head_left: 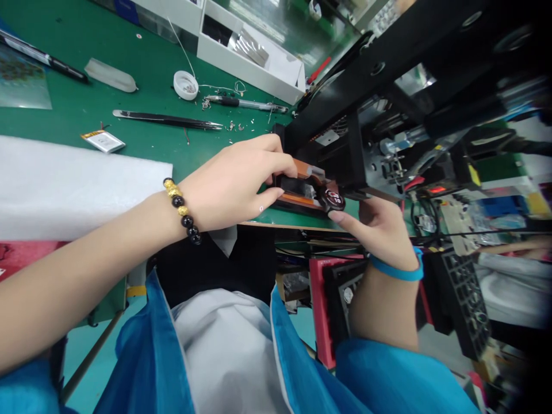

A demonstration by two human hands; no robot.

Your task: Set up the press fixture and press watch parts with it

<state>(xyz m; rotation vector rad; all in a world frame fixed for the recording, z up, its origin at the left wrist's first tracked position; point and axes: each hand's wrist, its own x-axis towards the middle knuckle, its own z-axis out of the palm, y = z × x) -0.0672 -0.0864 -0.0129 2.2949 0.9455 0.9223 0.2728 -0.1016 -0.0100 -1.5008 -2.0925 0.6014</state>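
A small round watch (333, 200) with a dark face and lit figures sits at the right end of an orange and black fixture (297, 199). My right hand (382, 227) has its thumb against the watch's lower edge, while its other fingers are mostly hidden by the black machine frame. Curled over the fixture's left part, my left hand (237, 181) grips it with fingertips on the orange upper side and thumb at the near side. The black machine (357, 144) stands directly behind and right of both hands.
Black tweezers (168, 119), a pen (245, 103), a small white cap (186, 85) and a flat battery (103, 140) lie on the green bench. White foam sheet (81, 190) covers the left front. An open white box (254, 52) stands behind. Red and black trays (321, 310) are below the edge.
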